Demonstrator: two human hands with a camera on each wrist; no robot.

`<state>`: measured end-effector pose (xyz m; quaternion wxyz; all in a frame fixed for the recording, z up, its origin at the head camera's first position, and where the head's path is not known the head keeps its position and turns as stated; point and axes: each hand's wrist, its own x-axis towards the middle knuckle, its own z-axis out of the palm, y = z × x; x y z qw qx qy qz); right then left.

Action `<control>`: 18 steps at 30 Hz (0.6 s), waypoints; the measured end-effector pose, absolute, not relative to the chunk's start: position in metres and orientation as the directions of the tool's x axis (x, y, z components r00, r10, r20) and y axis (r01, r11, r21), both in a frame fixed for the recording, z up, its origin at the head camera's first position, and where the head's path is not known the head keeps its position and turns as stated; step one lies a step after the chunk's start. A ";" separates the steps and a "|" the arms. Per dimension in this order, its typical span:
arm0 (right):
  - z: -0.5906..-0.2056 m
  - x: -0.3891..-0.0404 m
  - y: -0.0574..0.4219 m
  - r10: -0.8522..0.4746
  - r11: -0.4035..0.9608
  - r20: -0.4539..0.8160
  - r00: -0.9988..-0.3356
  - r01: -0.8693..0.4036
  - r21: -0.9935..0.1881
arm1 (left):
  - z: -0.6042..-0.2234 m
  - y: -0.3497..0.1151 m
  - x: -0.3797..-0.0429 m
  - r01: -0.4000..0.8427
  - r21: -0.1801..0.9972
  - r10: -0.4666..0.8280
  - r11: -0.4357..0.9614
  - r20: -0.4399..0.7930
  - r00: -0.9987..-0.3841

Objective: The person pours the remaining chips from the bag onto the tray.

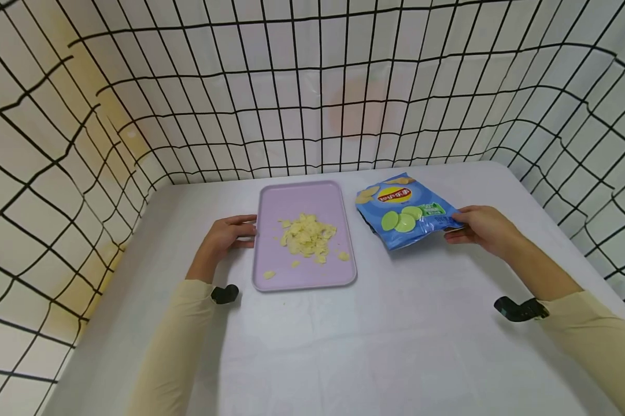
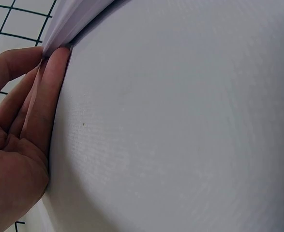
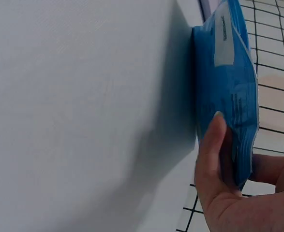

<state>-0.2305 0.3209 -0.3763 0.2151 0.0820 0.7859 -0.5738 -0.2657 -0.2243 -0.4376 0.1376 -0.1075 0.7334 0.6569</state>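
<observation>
At the left edge of a lilac tray (image 1: 304, 280), my left hand (image 1: 232, 233) pinches the rim between thumb and fingers; in the left wrist view the fingertips meet at the tray's edge (image 2: 79, 21). A heap of pale yellow chips (image 1: 308, 236) lies on the tray, with several loose ones around it. My right hand (image 1: 481, 228) grips the right end of a blue chip bag (image 1: 408, 214), printed with green lime slices. The right wrist view shows the bag (image 3: 229, 82) tilted, its shadow on the table, with thumb and fingers on opposite sides of it.
A white cloth covers the table (image 1: 369, 346). Black wire grid panels (image 1: 320, 86) stand along the back, left and right sides. Each sleeve bears a black wrist camera, one of them (image 1: 225, 294) close to the tray's near left corner.
</observation>
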 end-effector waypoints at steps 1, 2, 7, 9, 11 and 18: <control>-0.377 -0.231 0.323 -0.118 0.356 -0.440 -0.890 0.376 -0.856 | -0.437 -0.225 -0.265 -0.337 0.935 0.025 0.115 -0.341 -0.940; -0.378 -0.231 0.324 -0.119 0.384 -0.447 -0.887 0.374 -0.844 | -0.437 -0.225 -0.265 -0.336 0.935 0.024 0.117 -0.341 -0.940; -0.384 -0.233 0.333 -0.155 0.512 -0.479 -0.864 0.345 -0.787 | -0.436 -0.225 -0.265 -0.337 0.933 0.015 0.122 -0.341 -0.940; -0.387 -0.233 0.337 -0.177 0.559 -0.498 -0.849 0.330 -0.761 | -0.436 -0.224 -0.265 -0.339 0.933 0.011 0.121 -0.342 -0.940; -0.390 -0.232 0.340 -0.201 0.598 -0.528 -0.825 0.324 -0.733 | -0.436 -0.224 -0.265 -0.341 0.932 0.007 0.120 -0.344 -0.939; -0.393 -0.226 0.341 -0.274 0.662 -0.610 -0.743 0.314 -0.680 | -0.438 -0.223 -0.266 -0.347 0.930 0.007 0.121 -0.351 -0.937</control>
